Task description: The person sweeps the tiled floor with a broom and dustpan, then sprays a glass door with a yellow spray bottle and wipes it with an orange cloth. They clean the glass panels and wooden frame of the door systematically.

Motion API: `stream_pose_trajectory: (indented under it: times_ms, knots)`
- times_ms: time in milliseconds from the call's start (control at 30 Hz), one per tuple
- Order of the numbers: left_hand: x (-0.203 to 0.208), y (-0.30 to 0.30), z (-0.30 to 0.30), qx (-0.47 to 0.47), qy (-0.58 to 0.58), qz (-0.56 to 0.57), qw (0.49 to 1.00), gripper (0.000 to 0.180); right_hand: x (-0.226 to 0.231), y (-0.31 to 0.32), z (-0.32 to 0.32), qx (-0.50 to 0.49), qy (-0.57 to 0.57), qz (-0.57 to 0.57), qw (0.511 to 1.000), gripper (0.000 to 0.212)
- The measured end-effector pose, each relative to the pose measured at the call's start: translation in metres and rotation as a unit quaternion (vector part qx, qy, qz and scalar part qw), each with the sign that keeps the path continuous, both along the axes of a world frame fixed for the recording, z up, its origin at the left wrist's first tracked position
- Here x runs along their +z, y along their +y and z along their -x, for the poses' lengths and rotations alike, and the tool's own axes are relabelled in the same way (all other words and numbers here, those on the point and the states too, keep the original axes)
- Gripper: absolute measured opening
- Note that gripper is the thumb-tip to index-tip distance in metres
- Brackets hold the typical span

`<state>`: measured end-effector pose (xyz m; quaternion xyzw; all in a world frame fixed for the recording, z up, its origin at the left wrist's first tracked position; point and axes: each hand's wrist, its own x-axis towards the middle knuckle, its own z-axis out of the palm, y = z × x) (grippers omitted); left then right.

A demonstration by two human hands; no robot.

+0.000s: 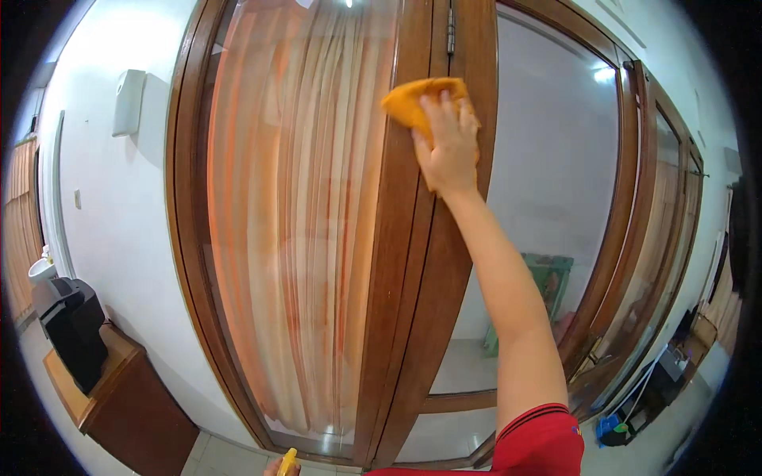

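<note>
With my right arm stretched up, my right hand [450, 151] presses an orange cloth [409, 101] against the brown wooden frame [401, 230] between two glass panels. The fingers lie over the cloth, which bunches around them just below a metal hinge. At the lower edge, part of my left hand [273, 467] shows, closed around what looks like a yellow spray bottle [288, 458]. Only its top is in view. Behind the left glass panel hangs an orange and cream striped curtain [309, 238].
A wooden cabinet [143, 397] with a black device [73, 329] on it stands at the left, below a white wall-mounted box [128, 101]. On the right, a glazed wooden door [647, 230] stands at an angle. Farther right, a blue bucket [611, 430] sits on the floor.
</note>
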<state>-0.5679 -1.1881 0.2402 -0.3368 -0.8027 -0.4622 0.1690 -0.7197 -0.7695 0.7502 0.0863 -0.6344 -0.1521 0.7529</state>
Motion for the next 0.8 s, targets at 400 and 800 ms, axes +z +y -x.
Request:
stream_pose_trajectory:
  times_ms: [400,800]
  knots:
    - [-0.048,-0.007,0.018,-0.017,-0.112,0.041,0.993,0.069,0.160,0.019,0.031,-0.057,0.185,0.032,0.981,0.044]
    - [0.017,0.022,0.004,0.023,-0.241,-0.072,0.968,0.049,0.145,0.007,0.015,0.063,0.214,0.060,0.973,0.037]
